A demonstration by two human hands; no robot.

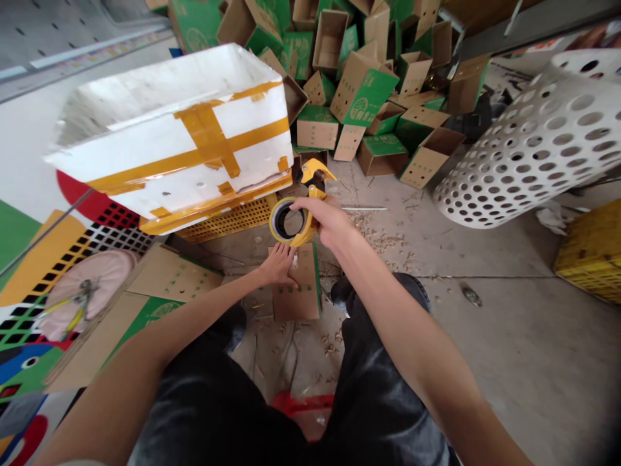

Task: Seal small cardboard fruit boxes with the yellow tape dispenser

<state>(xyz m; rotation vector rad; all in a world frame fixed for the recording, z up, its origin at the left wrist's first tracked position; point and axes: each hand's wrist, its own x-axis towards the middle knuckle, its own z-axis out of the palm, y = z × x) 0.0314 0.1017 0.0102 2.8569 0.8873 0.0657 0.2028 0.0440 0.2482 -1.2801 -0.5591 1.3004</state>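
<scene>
While the floor is looked over, what is being held, and by which hand?

A yellow tape dispenser (313, 184), loaded with one roll of amber packing tape (284, 220), is gripped by the right hand (323, 220), its fingers wrapped closed around the tool. Both are held up just above a folded cardboard panel (297, 291).

And the left hand?

The left hand (279, 265) is pressed down on that panel with its fingers spread; nothing is pinched.

Which containers are seen, and what is in them?

One white foam box (169, 136), banded with amber tape, is seen tilted near the dispenser; its contents cannot be made out. Just below it, one yellow perforated crate (228, 220) is partly hidden. A second yellow crate (592, 252) is cut off by the right edge, and one white perforated basket (528, 142) is laid on its side. Beyond them, well over a dozen green-printed cardboard boxes (363, 84) are heaped, too overlapped for an exact count.

How much room is left around the hands?

Room is given by the concrete floor (509, 323) to the right, strewn with wood shavings (378, 233). To the left, a flattened carton (169, 275) is laid near the left hand.
</scene>
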